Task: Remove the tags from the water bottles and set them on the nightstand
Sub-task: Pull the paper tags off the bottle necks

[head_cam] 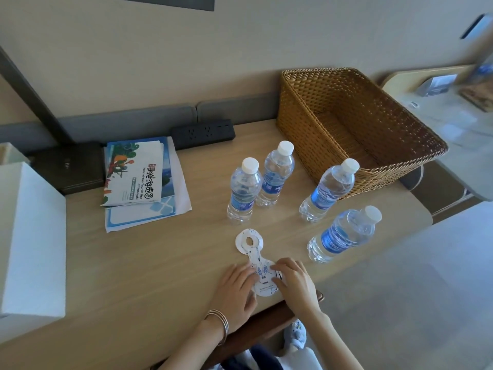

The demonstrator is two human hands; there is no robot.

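Several clear water bottles with white caps and blue labels stand on the wooden table [160, 263]: two close together [244, 190] [277, 173], one further right [329, 193], one nearest the right edge [344, 235]. None carries a tag on its neck. A stack of white paper tags [256, 252] with ring holes lies flat near the front edge. My left hand [236, 289] and my right hand [293, 280] rest on either side of the stack's lower part, fingers pressing it to the table.
A woven wicker basket [354, 124] sits at the back right. Brochures [138, 177] lie at the left, a black power strip [204, 133] and a dark box [70, 166] behind them. A white box [29, 236] stands at the far left.
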